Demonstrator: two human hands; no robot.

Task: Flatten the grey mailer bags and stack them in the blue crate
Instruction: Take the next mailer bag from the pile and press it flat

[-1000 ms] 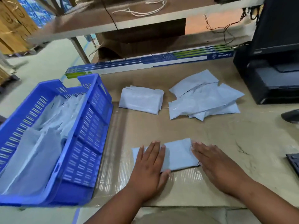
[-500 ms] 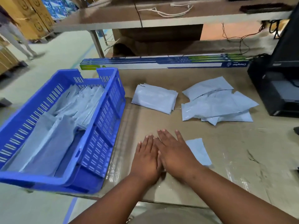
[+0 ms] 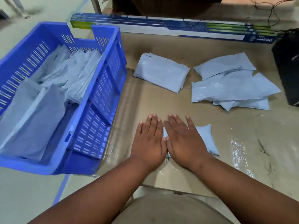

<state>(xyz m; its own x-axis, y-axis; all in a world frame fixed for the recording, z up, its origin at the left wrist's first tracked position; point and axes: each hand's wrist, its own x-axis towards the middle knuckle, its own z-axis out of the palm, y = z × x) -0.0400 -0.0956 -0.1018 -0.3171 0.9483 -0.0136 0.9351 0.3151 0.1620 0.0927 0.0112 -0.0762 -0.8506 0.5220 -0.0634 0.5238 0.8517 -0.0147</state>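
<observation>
Head view: grey mailer bag (image 3: 205, 139) lies on the counter (image 3: 242, 159), pressed flat beneath left hand (image 3: 149, 141) and right hand (image 3: 184, 141), fingers straight and together. Thin, soft and probably slippery, it is best pinched at an edge for transfer to the blue crate (image 3: 97, 101).

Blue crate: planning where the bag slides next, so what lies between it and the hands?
In the head view, only bare cardboard tabletop lies between the blue crate and the left hand.
</observation>
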